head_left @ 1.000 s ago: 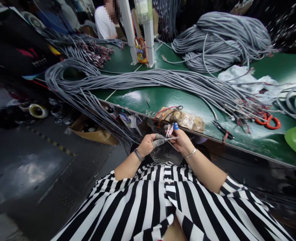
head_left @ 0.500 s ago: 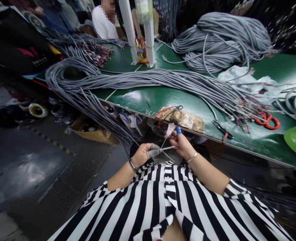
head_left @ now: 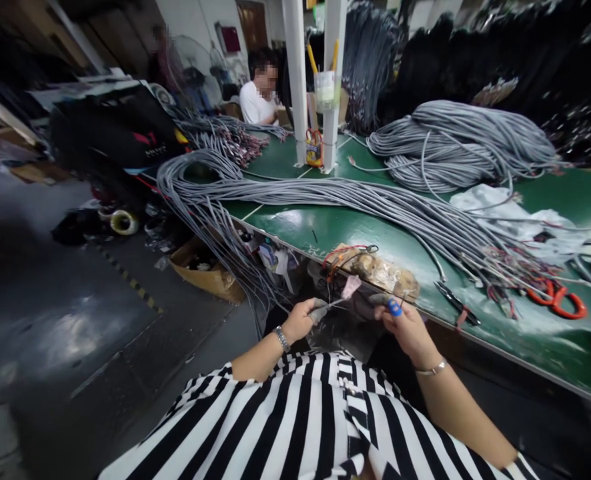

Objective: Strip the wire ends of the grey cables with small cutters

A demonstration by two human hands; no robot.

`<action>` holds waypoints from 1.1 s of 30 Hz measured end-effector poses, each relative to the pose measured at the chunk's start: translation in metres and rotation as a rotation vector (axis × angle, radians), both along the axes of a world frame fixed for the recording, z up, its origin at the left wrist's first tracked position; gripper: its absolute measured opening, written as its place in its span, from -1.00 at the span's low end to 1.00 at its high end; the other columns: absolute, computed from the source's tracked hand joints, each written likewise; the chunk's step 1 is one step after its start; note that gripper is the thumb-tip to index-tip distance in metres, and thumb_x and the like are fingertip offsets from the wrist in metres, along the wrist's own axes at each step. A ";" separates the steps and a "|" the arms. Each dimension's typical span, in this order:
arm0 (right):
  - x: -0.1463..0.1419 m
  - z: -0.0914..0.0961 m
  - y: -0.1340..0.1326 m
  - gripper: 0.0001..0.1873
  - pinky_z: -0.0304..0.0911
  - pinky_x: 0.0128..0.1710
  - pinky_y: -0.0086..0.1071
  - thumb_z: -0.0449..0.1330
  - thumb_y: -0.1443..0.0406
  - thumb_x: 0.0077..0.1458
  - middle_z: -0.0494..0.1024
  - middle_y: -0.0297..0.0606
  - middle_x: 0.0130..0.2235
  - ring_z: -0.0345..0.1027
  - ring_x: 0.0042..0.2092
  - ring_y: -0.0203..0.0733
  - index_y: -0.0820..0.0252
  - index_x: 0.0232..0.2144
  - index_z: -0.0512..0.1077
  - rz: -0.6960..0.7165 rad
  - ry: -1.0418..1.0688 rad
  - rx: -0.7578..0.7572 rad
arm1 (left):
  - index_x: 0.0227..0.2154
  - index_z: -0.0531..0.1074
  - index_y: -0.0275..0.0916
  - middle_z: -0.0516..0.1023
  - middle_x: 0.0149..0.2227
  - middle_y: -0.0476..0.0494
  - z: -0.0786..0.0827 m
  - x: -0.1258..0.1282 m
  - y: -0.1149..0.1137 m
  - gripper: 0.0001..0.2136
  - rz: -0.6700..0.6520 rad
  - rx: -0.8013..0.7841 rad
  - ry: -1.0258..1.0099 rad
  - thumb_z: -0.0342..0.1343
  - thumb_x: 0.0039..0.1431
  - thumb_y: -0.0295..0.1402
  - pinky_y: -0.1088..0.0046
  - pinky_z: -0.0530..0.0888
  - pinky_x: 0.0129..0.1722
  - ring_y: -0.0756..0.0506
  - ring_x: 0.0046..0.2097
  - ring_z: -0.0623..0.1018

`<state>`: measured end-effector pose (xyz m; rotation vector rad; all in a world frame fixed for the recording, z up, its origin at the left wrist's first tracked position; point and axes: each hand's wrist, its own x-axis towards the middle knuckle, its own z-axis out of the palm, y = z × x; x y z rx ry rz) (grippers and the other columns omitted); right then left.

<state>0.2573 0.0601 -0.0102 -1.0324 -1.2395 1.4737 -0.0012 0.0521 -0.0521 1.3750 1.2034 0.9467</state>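
My left hand (head_left: 303,320), with grey covers on its fingertips, pinches a thin grey cable (head_left: 336,303) near its end, in front of the bench edge. The cable's tip points right, with fine strands around it. My right hand (head_left: 400,325) is apart from the cable, to its right, with its fingers curled together. It has a blue wrap on one finger and a grey cover on another; what they hold, if anything, is too small to make out. Between the hands, a pinkish-white scrap (head_left: 351,287) hangs by a taped wooden block (head_left: 383,272).
A long bundle of grey cables (head_left: 325,190) lies across the green bench (head_left: 295,223) and droops over its front edge. Black-handled cutters (head_left: 456,303) and red-handled scissors (head_left: 558,299) lie right. Coiled cable (head_left: 455,143) is behind. A person in white (head_left: 255,103) sits beyond.
My right hand has moved right, away from the cable it was touching. My left hand keeps its pinch on the cable. The camera view has tilted up and shifted left.
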 end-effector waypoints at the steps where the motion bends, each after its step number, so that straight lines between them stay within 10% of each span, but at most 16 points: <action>1: 0.007 0.004 -0.001 -0.57 -0.33 -0.64 -0.43 0.15 -0.06 0.05 0.27 -0.37 -0.61 -0.23 -0.63 -0.44 0.20 -0.41 0.45 -0.020 -0.017 0.033 | -0.32 0.46 -0.35 0.39 -0.55 0.04 0.002 0.002 -0.001 -0.72 0.010 -0.025 -0.030 0.15 0.07 -0.18 0.59 0.30 -0.52 0.10 -0.54 0.31; 11: -0.005 0.022 -0.015 -0.76 0.25 -0.34 -0.37 0.26 0.18 0.00 0.51 -0.30 -0.38 0.32 -0.37 -0.25 0.12 -0.25 0.49 0.079 -0.318 0.168 | -0.37 0.37 -0.33 0.44 -0.55 0.00 0.035 0.008 -0.035 -0.66 -0.151 -0.282 -0.145 0.22 -0.01 -0.12 0.62 0.34 -0.59 0.06 -0.57 0.47; 17: -0.039 0.031 -0.021 -0.83 0.20 -0.39 -0.39 0.23 0.19 0.01 0.46 -0.31 -0.47 0.26 -0.43 -0.28 0.19 -0.47 0.45 0.143 -0.333 0.217 | -0.20 0.44 -0.31 0.50 -0.41 -0.05 0.056 0.013 -0.038 -0.62 -0.119 -0.115 -0.048 0.28 -0.06 -0.21 0.61 0.36 -0.56 0.09 -0.55 0.45; 23: -0.043 0.034 -0.025 -0.62 0.08 -0.49 -0.44 0.12 0.02 0.09 0.29 -0.40 -0.58 0.06 -0.54 -0.38 0.19 -0.55 0.30 0.198 -0.174 -0.004 | -0.46 0.52 -0.34 0.52 -0.47 -0.07 0.079 0.022 -0.042 -0.73 -0.065 -0.118 -0.123 0.31 -0.10 -0.19 0.53 0.42 -0.38 0.02 -0.42 0.46; 33: -0.009 0.066 -0.033 -0.62 0.02 -0.24 -0.23 0.03 0.05 0.19 0.47 -0.17 -0.26 0.18 -0.27 -0.15 0.18 -0.38 0.50 0.010 -1.177 0.794 | -0.62 0.44 -0.33 0.25 -0.73 0.09 0.086 0.015 -0.044 -0.71 0.021 -0.328 -0.381 0.32 -0.18 -0.18 0.62 0.22 -0.60 0.13 -0.63 0.24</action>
